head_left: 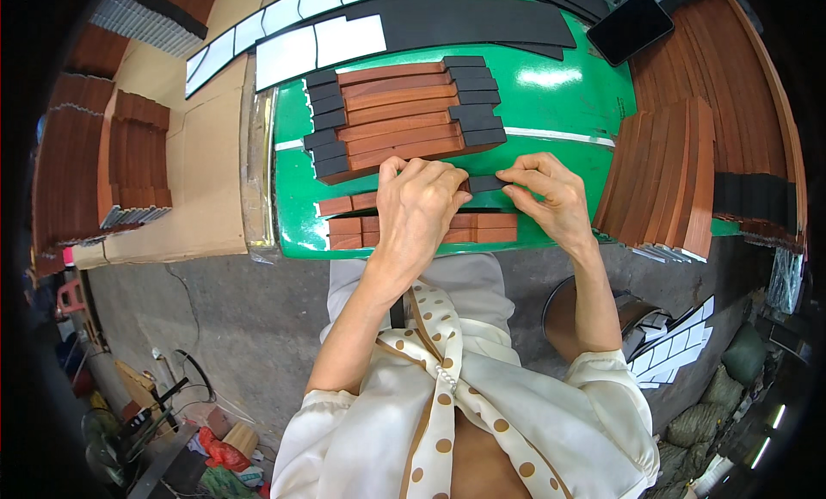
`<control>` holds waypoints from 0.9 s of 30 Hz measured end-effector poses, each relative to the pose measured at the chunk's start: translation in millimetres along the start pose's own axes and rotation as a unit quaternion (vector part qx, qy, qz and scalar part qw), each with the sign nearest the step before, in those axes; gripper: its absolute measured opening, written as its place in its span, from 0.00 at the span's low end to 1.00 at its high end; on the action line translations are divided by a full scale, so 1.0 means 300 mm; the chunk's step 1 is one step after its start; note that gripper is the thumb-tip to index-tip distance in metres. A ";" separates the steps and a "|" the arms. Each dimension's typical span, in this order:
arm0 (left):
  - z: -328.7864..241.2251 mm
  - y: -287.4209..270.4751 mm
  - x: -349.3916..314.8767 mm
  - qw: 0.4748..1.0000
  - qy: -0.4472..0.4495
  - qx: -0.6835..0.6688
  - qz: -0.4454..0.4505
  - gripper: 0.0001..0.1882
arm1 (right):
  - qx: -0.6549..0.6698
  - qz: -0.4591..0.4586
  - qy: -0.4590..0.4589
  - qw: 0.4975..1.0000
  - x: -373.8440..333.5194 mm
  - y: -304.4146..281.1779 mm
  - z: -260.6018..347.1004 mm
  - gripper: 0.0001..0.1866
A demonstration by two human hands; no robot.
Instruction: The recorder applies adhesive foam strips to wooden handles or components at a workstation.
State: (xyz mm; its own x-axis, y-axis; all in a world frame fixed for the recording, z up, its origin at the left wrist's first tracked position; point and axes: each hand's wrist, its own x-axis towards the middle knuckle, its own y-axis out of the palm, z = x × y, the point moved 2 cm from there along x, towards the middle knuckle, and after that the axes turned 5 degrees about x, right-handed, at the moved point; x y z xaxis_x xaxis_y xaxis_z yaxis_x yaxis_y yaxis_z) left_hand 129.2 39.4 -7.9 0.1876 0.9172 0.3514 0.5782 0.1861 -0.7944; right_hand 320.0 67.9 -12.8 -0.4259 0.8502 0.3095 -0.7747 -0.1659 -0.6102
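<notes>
Left hand (422,189): bent over the thin wooden piece (344,204), just in front of the black-ended stack (400,125); grip hard to see.
Right hand (555,194): pinching the black strip (488,183), near the stack's front; best kept straight and flat.
Floor (258,310): gray, low, in front of the stack.
Table (564,112): green, shiny, under the stack.

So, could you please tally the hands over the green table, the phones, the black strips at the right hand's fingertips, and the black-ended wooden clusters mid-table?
Hands: 2 (left hand, right hand)
Black phone: 1
Black strip: 1
Black-ended wooden cluster: 1
Total: 5
</notes>
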 end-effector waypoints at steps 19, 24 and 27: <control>-0.006 -0.009 0.007 1.000 -0.004 -0.012 0.019 0.12 | 0.006 0.007 0.003 1.000 0.010 0.001 -0.003 0.12; -0.006 0.002 0.003 1.000 0.009 -0.003 0.009 0.11 | 0.004 0.012 0.005 1.000 0.007 0.001 -0.004 0.12; -0.014 -0.001 0.002 1.000 0.019 0.020 0.002 0.11 | 0.043 0.010 0.038 0.998 -0.003 0.009 -0.013 0.11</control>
State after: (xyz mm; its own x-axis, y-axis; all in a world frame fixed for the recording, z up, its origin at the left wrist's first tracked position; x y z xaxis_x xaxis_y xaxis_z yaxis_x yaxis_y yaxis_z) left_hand 132.6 38.4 -5.4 0.2203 0.9042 0.3659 0.5455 0.1968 -0.8147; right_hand 320.3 68.7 -17.6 -0.4079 0.8814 0.2384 -0.8049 -0.2238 -0.5496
